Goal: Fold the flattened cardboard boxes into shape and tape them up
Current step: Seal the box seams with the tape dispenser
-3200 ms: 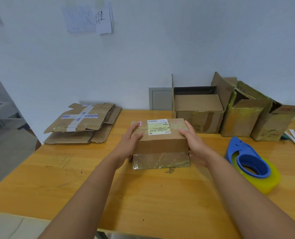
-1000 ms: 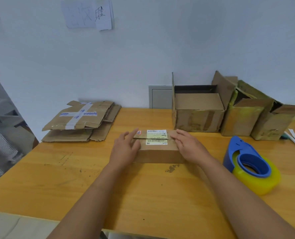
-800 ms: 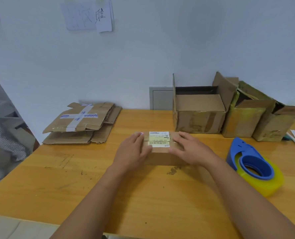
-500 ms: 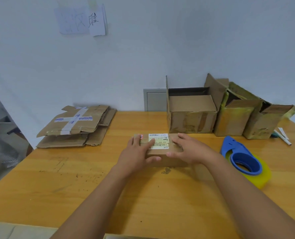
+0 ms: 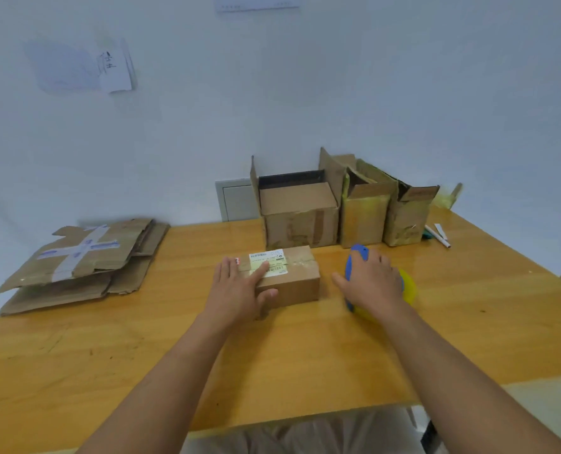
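Altogether: four boxes [image 5: 287, 276], one tape dispenser [image 5: 358, 257], two hands [image 5: 236, 290].

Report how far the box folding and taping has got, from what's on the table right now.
Done: three boxes stand folded by the wall, top flaps open. In hand: the left hand presses the small labelled box shut, while the right hand lies on the tape dispenser; whether it grips it is unclear. Left: taping this box, then the flattened cardboard stack.
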